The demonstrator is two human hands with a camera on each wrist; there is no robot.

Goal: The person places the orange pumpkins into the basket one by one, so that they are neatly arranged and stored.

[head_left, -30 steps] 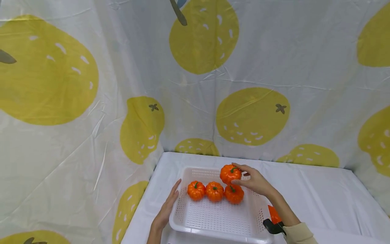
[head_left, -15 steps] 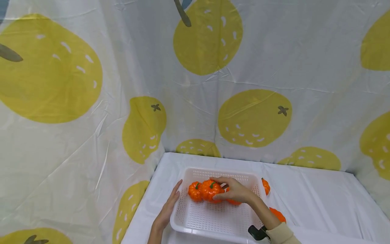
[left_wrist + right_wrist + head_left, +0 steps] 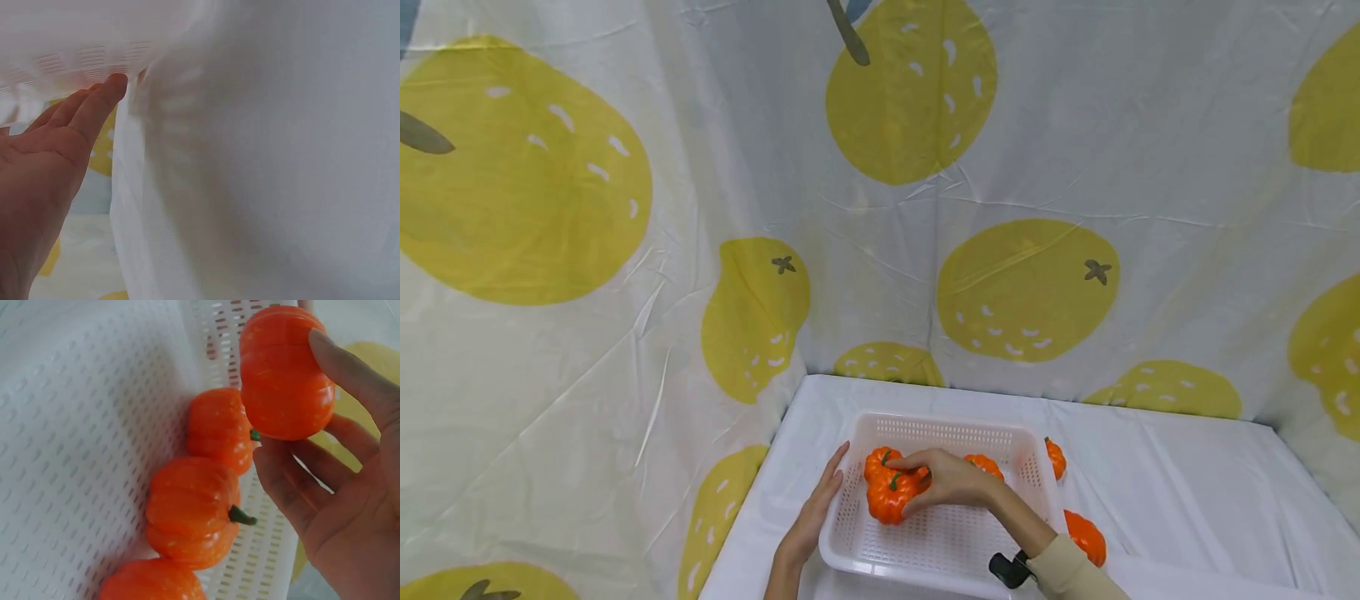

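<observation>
Here, catalogued from largest to smallest:

Backdrop: white cloth curtain point(image 3: 880, 208) printed with large yellow citrus shapes, hung behind and to the left of the work area.
Table: white cloth-covered table point(image 3: 1187, 492), carrying everything below.
Basket: white perforated plastic basket point(image 3: 857, 560), at the table's 9 o'clock end, near the curtain corner.
Left hand: left hand point(image 3: 812, 521), fingers straight and together, resting flat against the basket's outer wall at its 9 o'clock side; it grips nothing.
Right hand: right hand point(image 3: 951, 481), fingers and thumb curled round the held pumpkin, reaching into the basket from 4 o'clock.
Held pumpkin: small orange held pumpkin point(image 3: 889, 497) with a green stem, low inside the basket towards its 9 o'clock wall; the right wrist view shows it point(image 3: 286, 374) clear of the row below it.
Row in basket: basket pumpkins point(image 3: 194, 509), lying side by side along a wall; at least three show in the right wrist view.
Loose pumpkins: two table pumpkins point(image 3: 1084, 537), outside the basket at its 3 o'clock side.
Step in hand: judged to be the setting-down of the held pumpkin beside the row.
Next move calls for: lowering it onto bare mesh without knocking its neighbours, then letting the fingers go slack.
Writing, brands, labels: none readable anywhere.
</observation>
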